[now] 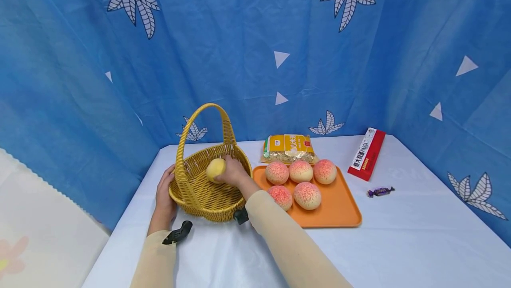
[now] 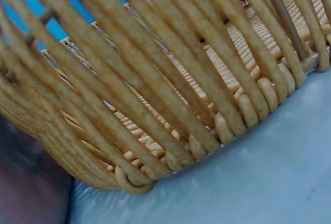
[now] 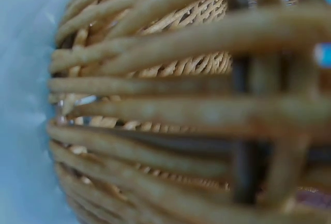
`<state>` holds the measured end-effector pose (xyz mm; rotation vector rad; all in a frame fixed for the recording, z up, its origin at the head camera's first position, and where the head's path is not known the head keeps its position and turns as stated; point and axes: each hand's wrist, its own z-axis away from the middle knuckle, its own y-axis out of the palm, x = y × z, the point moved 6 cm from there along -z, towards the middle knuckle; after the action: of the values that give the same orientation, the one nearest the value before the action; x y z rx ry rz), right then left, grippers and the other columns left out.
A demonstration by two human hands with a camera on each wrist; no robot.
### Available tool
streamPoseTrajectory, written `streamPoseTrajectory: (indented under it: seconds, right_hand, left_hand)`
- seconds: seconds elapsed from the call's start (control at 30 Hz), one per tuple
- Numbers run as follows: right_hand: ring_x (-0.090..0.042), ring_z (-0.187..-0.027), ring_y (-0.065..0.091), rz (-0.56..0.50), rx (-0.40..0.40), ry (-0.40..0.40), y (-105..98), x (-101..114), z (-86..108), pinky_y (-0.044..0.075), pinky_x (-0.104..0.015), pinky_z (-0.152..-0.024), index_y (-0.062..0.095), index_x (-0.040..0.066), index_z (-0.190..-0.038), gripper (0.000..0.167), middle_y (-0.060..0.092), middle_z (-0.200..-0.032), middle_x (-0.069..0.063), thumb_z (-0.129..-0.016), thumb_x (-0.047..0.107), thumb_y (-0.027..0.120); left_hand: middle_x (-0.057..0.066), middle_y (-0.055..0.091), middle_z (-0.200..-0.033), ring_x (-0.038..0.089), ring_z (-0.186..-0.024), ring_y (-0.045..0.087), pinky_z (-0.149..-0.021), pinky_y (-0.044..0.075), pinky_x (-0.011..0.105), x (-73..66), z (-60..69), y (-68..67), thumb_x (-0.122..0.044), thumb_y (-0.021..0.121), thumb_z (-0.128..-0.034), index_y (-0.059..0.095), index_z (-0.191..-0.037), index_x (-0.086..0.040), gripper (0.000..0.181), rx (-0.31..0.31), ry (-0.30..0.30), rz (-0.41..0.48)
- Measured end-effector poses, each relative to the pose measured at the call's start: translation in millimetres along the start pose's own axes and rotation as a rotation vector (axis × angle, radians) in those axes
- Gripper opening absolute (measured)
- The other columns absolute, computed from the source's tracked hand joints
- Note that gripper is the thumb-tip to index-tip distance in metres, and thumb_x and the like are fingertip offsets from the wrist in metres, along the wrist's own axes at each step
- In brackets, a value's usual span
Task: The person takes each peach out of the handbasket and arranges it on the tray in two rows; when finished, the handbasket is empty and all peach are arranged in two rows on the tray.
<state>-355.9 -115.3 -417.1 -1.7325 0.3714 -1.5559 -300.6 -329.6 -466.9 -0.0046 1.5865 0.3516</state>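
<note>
A yellow woven basket (image 1: pixel 227 215) with a tall arched handle stands on the left part of the table. My left hand (image 1: pixel 165 195) grips its left side near the rim; in the left wrist view the basket's slats (image 2: pixel 170 89) fill most of the picture. Inside the basket, my right hand (image 1: pixel 233 172) holds a round, pale yellow fruit (image 1: pixel 216 170) above the woven bottom. Part of the fruit is hidden by the fingers. The right wrist view shows only the basket's wall (image 3: pixel 155 110) up close, not the hand.
Right of the basket, an orange tray (image 1: pixel 339 210) carries several pink-and-cream peaches (image 1: pixel 307 195). Behind it lies a yellow bag of grain (image 1: pixel 289 148). Farther right are a red-and-white pasta box (image 1: pixel 367 155) and a purple wrapped candy (image 1: pixel 380 191). A blue curtain (image 1: pixel 247 57) hangs behind the table.
</note>
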Motion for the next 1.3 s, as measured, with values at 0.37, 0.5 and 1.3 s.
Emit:
streamPoseTrajectory:
  seconds: [0.37,0.5,1.3]
  right_hand:
    - [-0.028,-0.115,0.057,0.014,-0.029,-0.033,-3.2,5.9,7.2,0.052,-0.044,-0.093,0.044,0.01,-0.147,0.079,0.055,-0.132,-0.014,-0.081,0.034,0.081]
    - [-0.027,-0.11,0.058,0.011,-0.051,-0.04,-3.9,6.2,7.2,0.052,-0.043,-0.09,0.046,0.01,-0.144,0.077,0.055,-0.129,-0.015,-0.08,0.035,0.081]
    - [-0.024,-0.113,0.058,-0.206,-0.212,-0.16,-18.1,13.9,10.3,0.052,-0.042,-0.092,0.04,0.02,-0.147,0.076,0.052,-0.134,-0.009,-0.084,0.036,0.079]
  left_hand:
    - [-0.014,0.046,-0.139,0.001,-0.12,0.051,-0.095,0.046,0.012,1.2,-0.8,-1.8,-0.03,0.031,-0.1082,0.041,-0.15,-0.025,0.044,-0.006,0.01,-0.013]
    - [-0.015,0.046,-0.139,0.0,-0.12,0.051,-0.095,0.045,0.011,1.6,-0.7,-1.4,-0.03,0.031,-0.1083,0.04,-0.151,-0.025,0.044,-0.005,0.013,-0.02]
    - [-0.016,0.048,-0.135,0.0,-0.116,0.051,-0.095,0.044,0.012,-8.2,5.5,3.9,-0.028,0.031,-0.1081,0.04,-0.151,-0.021,0.044,0.008,0.013,-0.004]
